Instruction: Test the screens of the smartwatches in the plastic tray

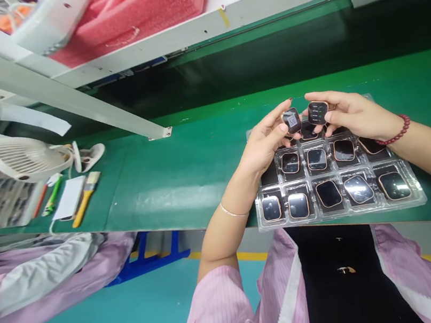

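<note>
My left hand [266,137] is closed on a smartwatch body [291,120] whose lit screen shows a QR-like code. Close beside it, my right hand [344,112] grips a second smartwatch body [318,112], its dark screen lit with a list of lines. Both are held above a clear plastic tray [402,202] at the bench edge. Several square watch bodies with gold-coloured rims lie in the tray's compartments, such as a dark-screened watch [329,194] in the near row. My hands and forearms hide part of the tray's far rows.
Left along the green bench [154,187] lie a yellow-handled brush [86,199], a white slab-like device [69,198] and a white fan [26,157]. A slanting metal post [97,106] meets the bench. Overhead, a shelf holds pink foam [137,19]. A co-worker's pink sleeve [93,266] shows at left.
</note>
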`<control>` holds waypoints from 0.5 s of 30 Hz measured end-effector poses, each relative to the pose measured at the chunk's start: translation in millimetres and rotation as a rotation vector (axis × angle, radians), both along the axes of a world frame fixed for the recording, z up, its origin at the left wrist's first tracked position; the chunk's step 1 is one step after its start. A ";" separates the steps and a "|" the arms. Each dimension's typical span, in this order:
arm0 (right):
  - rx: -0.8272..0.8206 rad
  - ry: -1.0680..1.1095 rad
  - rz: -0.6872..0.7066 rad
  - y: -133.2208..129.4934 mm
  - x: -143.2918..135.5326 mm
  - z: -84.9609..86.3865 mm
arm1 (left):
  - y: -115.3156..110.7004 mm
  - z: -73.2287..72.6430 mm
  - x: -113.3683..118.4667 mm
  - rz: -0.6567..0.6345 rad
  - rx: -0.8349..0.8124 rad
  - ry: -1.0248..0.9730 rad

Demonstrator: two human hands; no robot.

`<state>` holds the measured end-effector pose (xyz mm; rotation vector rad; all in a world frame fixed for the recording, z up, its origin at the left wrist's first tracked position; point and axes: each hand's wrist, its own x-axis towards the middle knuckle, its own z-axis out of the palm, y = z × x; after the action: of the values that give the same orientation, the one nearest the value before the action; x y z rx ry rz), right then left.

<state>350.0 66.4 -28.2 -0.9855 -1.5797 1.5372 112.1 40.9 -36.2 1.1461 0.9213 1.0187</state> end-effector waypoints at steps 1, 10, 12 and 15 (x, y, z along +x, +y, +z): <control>0.002 -0.007 0.008 0.1 0.7 -0.6 | 0.2 -0.2 -0.1 -0.004 0.000 0.005; 0.119 -0.123 0.121 -2.1 6.2 0.0 | -2.2 -0.2 1.0 -0.156 0.033 0.004; 0.135 -0.133 0.128 -1.4 6.4 -0.7 | -2.8 -0.2 0.8 -0.166 0.030 0.014; 0.132 -0.149 0.150 -1.8 6.0 -0.7 | -4.0 0.1 0.1 -0.161 0.028 0.042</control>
<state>356.0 64.6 -28.9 -0.9443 -1.8711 1.4646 112.2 36.9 -36.0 1.2482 0.8360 0.8821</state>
